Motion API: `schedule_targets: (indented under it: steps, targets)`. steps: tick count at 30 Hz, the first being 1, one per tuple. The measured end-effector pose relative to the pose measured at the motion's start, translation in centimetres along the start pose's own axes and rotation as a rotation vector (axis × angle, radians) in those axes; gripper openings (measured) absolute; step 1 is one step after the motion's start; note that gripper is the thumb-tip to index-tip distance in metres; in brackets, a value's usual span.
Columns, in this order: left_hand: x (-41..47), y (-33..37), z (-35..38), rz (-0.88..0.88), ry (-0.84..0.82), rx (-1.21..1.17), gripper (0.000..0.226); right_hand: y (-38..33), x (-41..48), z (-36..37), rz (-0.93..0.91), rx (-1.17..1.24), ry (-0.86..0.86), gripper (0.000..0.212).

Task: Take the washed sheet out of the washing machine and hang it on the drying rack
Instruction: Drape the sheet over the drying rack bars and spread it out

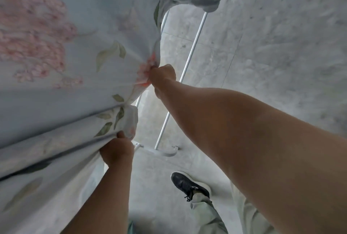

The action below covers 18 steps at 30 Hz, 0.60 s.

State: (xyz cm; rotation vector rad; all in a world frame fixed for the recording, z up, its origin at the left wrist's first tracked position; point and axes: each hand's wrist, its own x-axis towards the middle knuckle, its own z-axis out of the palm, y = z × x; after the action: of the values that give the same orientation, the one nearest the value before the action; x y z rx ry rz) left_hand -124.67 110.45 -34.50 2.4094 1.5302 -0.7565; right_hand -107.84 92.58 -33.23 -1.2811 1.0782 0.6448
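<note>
Pale-blue floral cotton sheet [75, 49] drapes left over white metal drying rack [191, 45]; right hand [163, 76] and left hand [117, 151] fingers clench its right edge, right hand farther along.

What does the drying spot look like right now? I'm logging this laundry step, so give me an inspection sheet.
Surface: pale marbled floor tiles, bare where visible.
Job's things: floral sheet draped over the white drying rack; two rack rails exposed at right. Washing machine not in view.
Clutter: nothing seen.
Grippers: left hand clenched on the sheet's near fold; right hand gripping its edge further up.
Cables: nothing seen.
Surroundings: the person's dark shoe and light trouser leg below.
</note>
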Motion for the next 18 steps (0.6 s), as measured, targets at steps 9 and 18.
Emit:
schedule_targets:
  steps: [9,18]
  targets:
    - [-0.8,-2.4,-1.2,-0.291,-0.200,-0.282,0.050,-1.7,0.3,0.0,-0.036,-0.427,-0.077,0.054]
    - [-13.0,2.4,-9.3,-0.130,-0.426,-0.494,0.053,-4.5,-12.5,-4.6,-0.290,-0.743,-0.282,0.039]
